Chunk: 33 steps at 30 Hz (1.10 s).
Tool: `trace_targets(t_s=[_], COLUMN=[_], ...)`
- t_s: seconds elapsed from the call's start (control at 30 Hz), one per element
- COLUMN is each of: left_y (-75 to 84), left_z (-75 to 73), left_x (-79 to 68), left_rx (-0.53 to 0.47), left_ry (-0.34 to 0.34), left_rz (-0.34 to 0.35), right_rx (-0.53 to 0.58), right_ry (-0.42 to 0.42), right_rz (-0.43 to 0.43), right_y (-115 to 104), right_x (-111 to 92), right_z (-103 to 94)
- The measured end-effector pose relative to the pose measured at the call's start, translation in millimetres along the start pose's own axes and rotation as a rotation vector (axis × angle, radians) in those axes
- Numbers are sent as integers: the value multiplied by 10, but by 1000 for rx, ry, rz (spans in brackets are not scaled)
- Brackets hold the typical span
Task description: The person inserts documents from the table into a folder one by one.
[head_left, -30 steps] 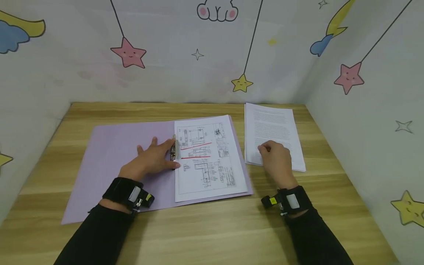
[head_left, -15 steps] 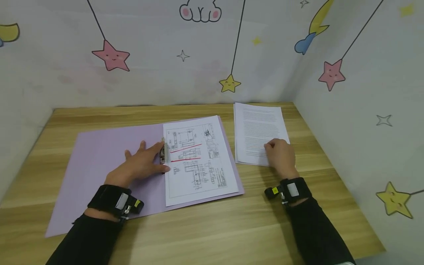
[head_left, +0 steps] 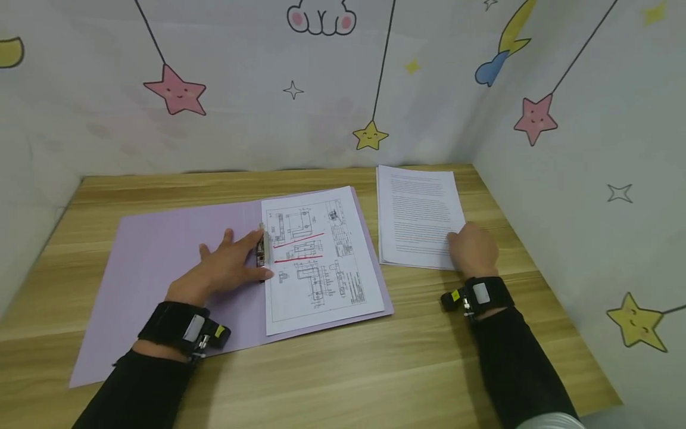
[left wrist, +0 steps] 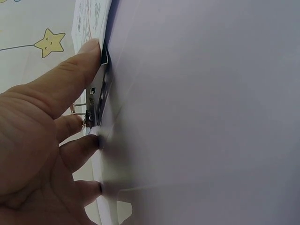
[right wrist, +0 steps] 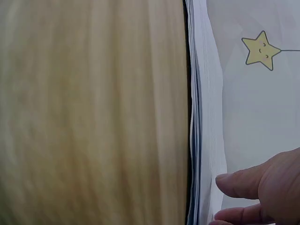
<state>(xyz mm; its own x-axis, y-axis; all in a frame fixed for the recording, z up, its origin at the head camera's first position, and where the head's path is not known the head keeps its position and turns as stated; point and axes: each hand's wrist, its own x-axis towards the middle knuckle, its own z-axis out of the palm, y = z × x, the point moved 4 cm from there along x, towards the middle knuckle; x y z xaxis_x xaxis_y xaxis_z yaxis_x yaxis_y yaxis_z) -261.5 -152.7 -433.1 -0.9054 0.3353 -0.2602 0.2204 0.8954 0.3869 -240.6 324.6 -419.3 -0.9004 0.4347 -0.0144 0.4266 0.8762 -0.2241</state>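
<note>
A lilac folder (head_left: pixel 161 256) lies open, its right side bearing drawing sheets (head_left: pixel 321 304) with two red lines. My left hand (head_left: pixel 217 271) reaches over the folder's metal clip (left wrist: pixel 93 101), fingers spread; its thumb touches the sheets' left edge and its index finger is at the clip's far end. To the right lies a stack of printed paper (head_left: pixel 418 208). At that stack's lower right corner is my right hand (head_left: pixel 474 250). In the right wrist view its thumb and a finger stand apart at the paper's top face; the other fingers are mostly hidden.
Both folder and stack lie on a wood-grain table (head_left: pixel 321 369). White walls (head_left: pixel 241 137) with cartoon stars close off the back and right side. A strip of table separates the stack from the right wall.
My right hand has moved right across the printed stack to its lower right corner, and its thumb and finger have parted. The head view has turned rightward. My left hand stays at the clip.
</note>
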Motion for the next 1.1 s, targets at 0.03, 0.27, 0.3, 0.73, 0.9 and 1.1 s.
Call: trace_targets(t_s=[0.03,0.27,0.3,0.73,0.9,1.1], left_y=[4,14,14,7,-5,-35], left_z=[-3,-8,-8,21,35,36], left_x=[-2,-10,-8,0,7,-15], left_rx=[-1,5,5,2,2,2], left_ry=[2,0,1,-3,1,11], left_rz=[0,-1,-2,-16,-15,-21], right_rx=[-5,-35,-33,-28,-57,-89], right_ry=[-8,-51,-47,-8,16,55], right_rz=[12,71,74,53,22,-22], right_y=[21,118,125,143,101,43], right_x=[7,55,64,160,166,155], right_z=[-8,-6,-5,-29,-58,-38])
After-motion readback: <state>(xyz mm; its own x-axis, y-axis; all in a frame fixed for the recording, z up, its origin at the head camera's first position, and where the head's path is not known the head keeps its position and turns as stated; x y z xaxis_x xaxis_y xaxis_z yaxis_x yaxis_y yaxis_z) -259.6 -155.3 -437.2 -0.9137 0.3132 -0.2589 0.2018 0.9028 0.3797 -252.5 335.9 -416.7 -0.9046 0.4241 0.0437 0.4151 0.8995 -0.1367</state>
